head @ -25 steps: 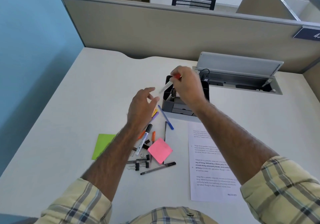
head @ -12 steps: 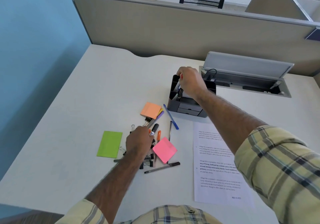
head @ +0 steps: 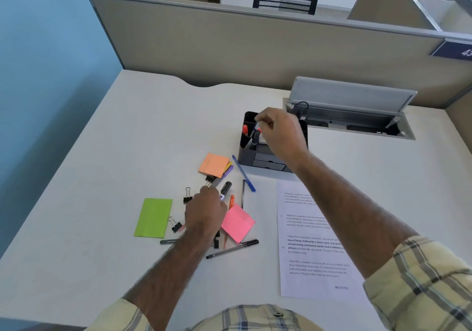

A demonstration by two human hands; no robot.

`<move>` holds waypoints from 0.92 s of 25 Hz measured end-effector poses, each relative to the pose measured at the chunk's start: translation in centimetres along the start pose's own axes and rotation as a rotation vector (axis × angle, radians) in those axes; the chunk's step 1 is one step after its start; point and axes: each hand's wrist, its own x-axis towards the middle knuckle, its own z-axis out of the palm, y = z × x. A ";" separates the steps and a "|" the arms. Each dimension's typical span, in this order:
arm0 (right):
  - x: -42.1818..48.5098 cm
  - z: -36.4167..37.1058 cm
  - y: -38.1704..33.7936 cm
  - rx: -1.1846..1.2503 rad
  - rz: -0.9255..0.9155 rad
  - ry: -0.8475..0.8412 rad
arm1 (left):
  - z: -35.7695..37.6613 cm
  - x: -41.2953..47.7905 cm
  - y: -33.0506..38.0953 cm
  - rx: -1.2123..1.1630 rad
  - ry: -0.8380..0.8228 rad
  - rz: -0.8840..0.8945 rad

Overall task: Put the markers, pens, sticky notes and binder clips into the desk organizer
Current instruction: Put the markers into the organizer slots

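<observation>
Half a second ago the right hand [head: 279, 132] was pressed down into the desk organizer [head: 270, 162] with a marker; now it has lifted a little above the tall front-left compartment, fingers loosely pinched at the top of a red-capped marker [head: 256, 136] that stands in that slot, and whether they grip it or have just let go cannot be told. Over the same span the left hand [head: 205, 212] has settled onto the heap near the middle of the worktop [head: 127, 139], curled around the black-capped marker [head: 225, 190] whose cap pokes out past the knuckles; the grip looks closed on it, though the fingertips are hidden. My reading is that one marker is as good as delivered and the next is being picked up. The organizer stands toward the far edge, in front of the open cable hatch [head: 350, 116]: its left slot holds a red-tipped pen [head: 245, 129], the neighbouring slot the markers, and the low drawers in front are shut. Loose on the worktop are the orange sticky notes [head: 214, 164], pink sticky notes [head: 237, 223], green sticky notes [head: 154, 217], a blue pen [head: 244, 173], a black pen [head: 232, 248], several binder clips [head: 187, 195], and a printed sheet [head: 314, 241] toward the right.
</observation>
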 end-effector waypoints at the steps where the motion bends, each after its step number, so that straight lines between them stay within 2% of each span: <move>1: -0.5 0.2 -0.1 -0.020 -0.002 -0.090 | -0.9 0.2 0.2 -0.058 0.024 0.006; 4: -1.2 0.6 -0.5 -0.077 0.030 -0.385 | -4.0 1.0 1.1 -0.273 0.150 0.070; 6: -1.2 0.5 -1.1 0.007 0.046 -0.449 | -6.1 1.9 1.8 -0.428 0.258 0.119; 8: -0.9 -0.2 -2.0 0.218 0.076 -0.406 | -7.6 3.0 2.4 -0.489 0.356 0.191; 10: 0.0 -1.3 -2.7 0.325 0.071 -0.324 | -8.3 4.3 2.6 -0.531 0.412 0.229; 13: 2.0 -2.6 -3.1 0.270 0.038 -0.083 | -7.8 5.5 2.1 -0.579 0.395 0.178; 16: 4.2 -3.1 -2.6 0.055 -0.015 0.151 | -5.2 5.0 0.0 -0.413 0.330 0.109; 19: 5.2 -1.7 -1.6 -0.128 -0.028 0.121 | -2.2 3.6 -2.5 -0.233 0.236 0.044; 23: 5.6 1.0 -0.1 -0.308 -0.086 -0.024 | 0.5 2.5 -4.4 -0.106 0.220 0.068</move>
